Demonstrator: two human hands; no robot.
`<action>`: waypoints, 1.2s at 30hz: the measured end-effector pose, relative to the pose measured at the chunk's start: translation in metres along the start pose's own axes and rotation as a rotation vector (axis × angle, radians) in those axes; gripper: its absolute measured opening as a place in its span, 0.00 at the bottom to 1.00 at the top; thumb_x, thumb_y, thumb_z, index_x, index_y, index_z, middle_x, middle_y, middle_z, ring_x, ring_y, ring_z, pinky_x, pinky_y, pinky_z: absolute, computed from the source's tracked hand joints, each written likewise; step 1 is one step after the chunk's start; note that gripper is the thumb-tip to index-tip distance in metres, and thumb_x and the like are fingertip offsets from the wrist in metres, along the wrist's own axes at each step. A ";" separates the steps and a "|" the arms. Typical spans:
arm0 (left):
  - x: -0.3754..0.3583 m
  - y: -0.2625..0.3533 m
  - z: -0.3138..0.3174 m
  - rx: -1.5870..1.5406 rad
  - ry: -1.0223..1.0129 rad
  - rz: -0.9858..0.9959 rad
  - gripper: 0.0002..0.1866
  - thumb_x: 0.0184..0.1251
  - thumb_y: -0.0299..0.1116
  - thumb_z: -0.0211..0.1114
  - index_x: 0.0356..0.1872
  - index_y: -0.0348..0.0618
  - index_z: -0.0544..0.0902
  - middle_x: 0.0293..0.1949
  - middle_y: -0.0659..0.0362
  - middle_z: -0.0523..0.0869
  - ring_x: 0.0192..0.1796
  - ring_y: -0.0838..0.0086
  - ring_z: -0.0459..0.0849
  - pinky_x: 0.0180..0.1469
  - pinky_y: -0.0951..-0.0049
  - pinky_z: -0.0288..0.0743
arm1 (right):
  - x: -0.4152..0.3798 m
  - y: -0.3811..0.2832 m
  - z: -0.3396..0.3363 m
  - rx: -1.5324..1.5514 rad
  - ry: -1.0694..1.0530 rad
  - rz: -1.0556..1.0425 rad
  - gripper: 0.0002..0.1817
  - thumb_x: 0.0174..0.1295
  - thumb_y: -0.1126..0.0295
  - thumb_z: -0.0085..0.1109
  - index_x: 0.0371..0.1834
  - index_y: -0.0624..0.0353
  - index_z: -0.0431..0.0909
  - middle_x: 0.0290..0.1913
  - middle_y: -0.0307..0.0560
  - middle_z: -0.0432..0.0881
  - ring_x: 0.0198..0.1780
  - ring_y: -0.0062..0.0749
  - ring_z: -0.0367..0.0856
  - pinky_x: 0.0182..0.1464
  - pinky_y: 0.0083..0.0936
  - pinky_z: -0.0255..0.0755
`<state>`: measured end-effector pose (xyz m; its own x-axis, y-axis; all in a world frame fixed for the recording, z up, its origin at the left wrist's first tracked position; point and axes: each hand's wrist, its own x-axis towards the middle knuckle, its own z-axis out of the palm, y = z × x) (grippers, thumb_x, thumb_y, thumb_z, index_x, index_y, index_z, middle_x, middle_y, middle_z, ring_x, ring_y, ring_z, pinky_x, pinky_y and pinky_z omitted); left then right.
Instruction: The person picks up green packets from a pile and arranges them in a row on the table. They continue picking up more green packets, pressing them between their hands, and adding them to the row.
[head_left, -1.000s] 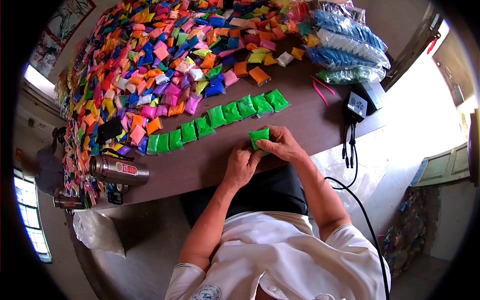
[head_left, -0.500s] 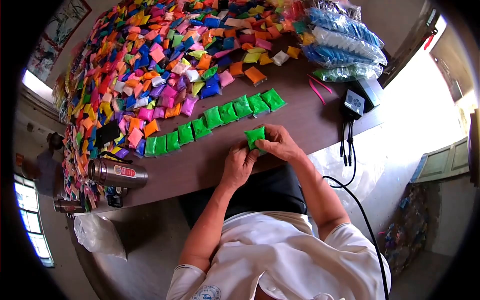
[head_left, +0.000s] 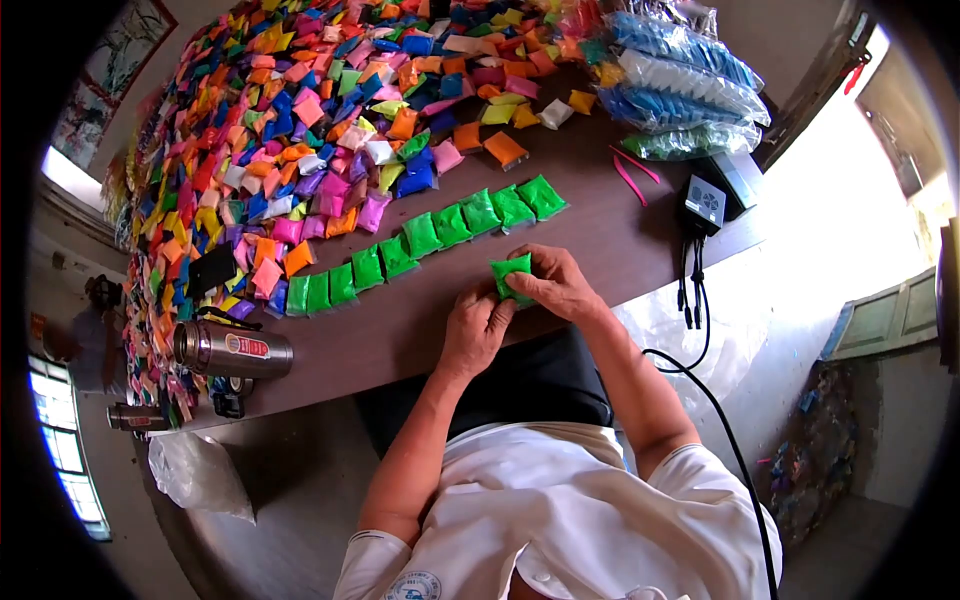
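Near the table's front edge, my right hand [head_left: 556,284] pinches a small green packet [head_left: 511,275] between thumb and fingers. My left hand [head_left: 474,328] is at the packet's lower left side, its fingers closed on the packet's lower part, partly hidden. Beyond my hands, a slanting row of several green packets [head_left: 421,234] lies on the brown table [head_left: 420,300]. Behind the row, a large heap of packets in many colours [head_left: 330,130] covers the far and left part of the table.
A steel flask [head_left: 232,350] lies at the left. Stacked clear bags [head_left: 685,90], pink strips [head_left: 630,180] and a black-and-grey device [head_left: 704,205] with cables are at the right. A person [head_left: 97,330] is at the far left. A plastic bag [head_left: 200,475] sits below the table.
The view has shifted slightly. Both hands stay around the same green packet, with only a slight change in its tilt.
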<state>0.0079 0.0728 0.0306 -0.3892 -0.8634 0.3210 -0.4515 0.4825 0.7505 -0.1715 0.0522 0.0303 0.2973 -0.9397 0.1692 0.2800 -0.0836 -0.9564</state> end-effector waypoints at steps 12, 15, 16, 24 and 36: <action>-0.001 -0.006 0.000 -0.074 -0.001 -0.088 0.15 0.71 0.40 0.57 0.35 0.36 0.81 0.38 0.47 0.81 0.43 0.50 0.79 0.46 0.57 0.73 | -0.003 0.000 0.006 -0.266 0.094 0.009 0.13 0.62 0.65 0.64 0.40 0.64 0.76 0.33 0.35 0.78 0.36 0.14 0.73 0.38 0.18 0.70; -0.002 -0.009 -0.002 -0.105 -0.009 -0.103 0.17 0.73 0.41 0.56 0.32 0.35 0.79 0.33 0.49 0.81 0.38 0.54 0.80 0.41 0.60 0.73 | -0.004 0.001 0.009 -0.353 0.086 0.059 0.14 0.62 0.64 0.65 0.40 0.63 0.77 0.33 0.34 0.77 0.37 0.13 0.73 0.38 0.17 0.69; -0.002 -0.010 -0.003 -0.074 -0.007 -0.054 0.19 0.74 0.41 0.54 0.32 0.34 0.78 0.29 0.50 0.81 0.33 0.58 0.80 0.38 0.63 0.73 | -0.004 0.000 0.010 -0.312 0.099 0.064 0.13 0.63 0.64 0.64 0.39 0.63 0.77 0.32 0.33 0.77 0.36 0.13 0.72 0.37 0.17 0.69; 0.000 -0.003 -0.002 -0.038 0.008 -0.002 0.18 0.73 0.41 0.55 0.33 0.34 0.78 0.31 0.49 0.81 0.35 0.57 0.80 0.38 0.61 0.72 | -0.002 0.003 0.002 -0.179 0.000 -0.016 0.12 0.64 0.65 0.63 0.41 0.63 0.77 0.33 0.32 0.77 0.36 0.13 0.72 0.38 0.18 0.69; 0.001 0.006 -0.001 0.041 0.017 -0.010 0.15 0.72 0.38 0.56 0.37 0.33 0.80 0.41 0.48 0.82 0.46 0.53 0.80 0.49 0.60 0.72 | -0.002 -0.003 0.006 -0.096 0.365 -0.091 0.13 0.67 0.64 0.58 0.43 0.65 0.77 0.33 0.33 0.77 0.36 0.16 0.70 0.38 0.17 0.67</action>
<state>0.0060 0.0748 0.0361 -0.3708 -0.8704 0.3240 -0.4880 0.4794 0.7294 -0.1675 0.0567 0.0338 -0.0741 -0.9818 0.1750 0.1987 -0.1865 -0.9622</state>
